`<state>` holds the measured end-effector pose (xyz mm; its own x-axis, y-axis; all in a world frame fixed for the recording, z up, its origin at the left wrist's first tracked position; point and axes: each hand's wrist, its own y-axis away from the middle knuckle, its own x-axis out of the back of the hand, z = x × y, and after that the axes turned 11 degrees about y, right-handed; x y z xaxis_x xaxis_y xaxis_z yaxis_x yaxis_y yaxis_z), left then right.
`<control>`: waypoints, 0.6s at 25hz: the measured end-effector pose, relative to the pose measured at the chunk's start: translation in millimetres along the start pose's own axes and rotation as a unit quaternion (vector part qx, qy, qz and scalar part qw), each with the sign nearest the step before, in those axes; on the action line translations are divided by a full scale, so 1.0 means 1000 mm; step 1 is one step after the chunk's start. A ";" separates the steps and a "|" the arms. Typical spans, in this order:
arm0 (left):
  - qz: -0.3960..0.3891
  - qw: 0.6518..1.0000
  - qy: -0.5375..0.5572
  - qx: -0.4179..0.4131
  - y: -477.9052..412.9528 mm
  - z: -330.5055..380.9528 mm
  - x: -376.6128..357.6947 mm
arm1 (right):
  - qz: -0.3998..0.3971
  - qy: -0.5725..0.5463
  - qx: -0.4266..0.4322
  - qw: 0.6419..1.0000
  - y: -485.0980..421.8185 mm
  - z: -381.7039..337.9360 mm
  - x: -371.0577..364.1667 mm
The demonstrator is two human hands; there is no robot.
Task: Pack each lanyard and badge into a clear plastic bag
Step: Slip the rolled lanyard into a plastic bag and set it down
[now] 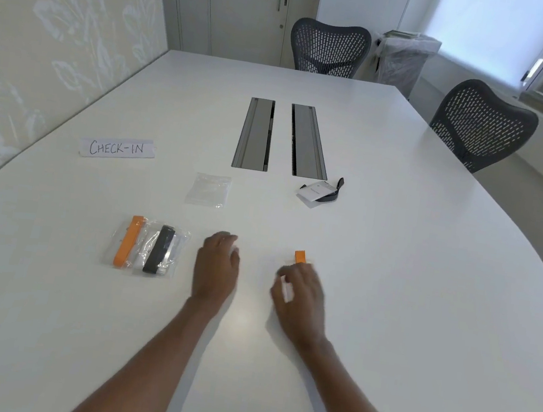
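An orange lanyard [300,256] and a white badge [286,291] are pinched in the curled right hand [301,296] over the tabletop [390,290]. The left hand [216,269] is seen beside it, blurred; its grip cannot be told. Two packed bags [157,249] are laid to the left, empty bags [209,190] beyond

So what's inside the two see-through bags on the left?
The left bag holds a folded orange lanyard; the right bag holds a folded black lanyard. Something white, probably a badge, lies beneath each, mostly covered.
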<state>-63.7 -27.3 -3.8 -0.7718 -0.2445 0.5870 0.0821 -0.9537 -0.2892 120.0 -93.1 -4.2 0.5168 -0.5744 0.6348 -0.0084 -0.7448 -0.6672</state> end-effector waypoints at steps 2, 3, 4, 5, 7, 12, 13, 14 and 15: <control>-0.008 0.997 -0.072 0.023 -0.008 -0.016 0.004 | -0.053 -0.042 0.040 0.997 -0.002 -0.029 -0.025; -0.011 0.995 -0.091 0.033 -0.008 -0.018 0.002 | -0.075 -0.056 0.022 0.995 -0.008 -0.040 -0.039; -0.017 0.993 -0.108 0.039 -0.007 -0.020 -0.003 | -0.097 -0.071 -0.023 0.993 -0.015 -0.049 -0.053; -0.023 0.992 -0.117 0.045 -0.006 -0.020 -0.007 | -0.116 -0.090 -0.084 0.986 -0.026 -0.053 -0.065; -0.018 0.992 -0.111 0.059 -0.008 -0.019 -0.011 | -0.132 -0.123 -0.214 0.960 -0.054 -0.051 -0.090; 0.002 0.991 -0.124 0.043 -0.012 -0.021 -0.011 | -0.182 -0.125 -0.289 0.932 -0.129 -0.040 -0.149; 0.005 0.992 -0.124 0.037 -0.010 -0.020 -0.011 | -0.187 -0.127 -0.302 0.926 -0.142 -0.041 -0.161; 0.009 0.992 -0.123 0.034 -0.010 -0.018 -0.010 | -0.191 -0.129 -0.313 0.921 -0.155 -0.043 -0.172; 0.012 0.992 -0.122 0.032 -0.010 -0.016 -0.008 | -0.193 -0.126 -0.319 0.919 -0.166 -0.044 -0.183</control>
<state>-68.4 -13.1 -18.2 -0.5935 -0.2943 0.7491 0.1443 -0.9546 -0.2607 -10.9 121.1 7.5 0.7684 -0.1879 0.6118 -0.2415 -0.9704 0.0053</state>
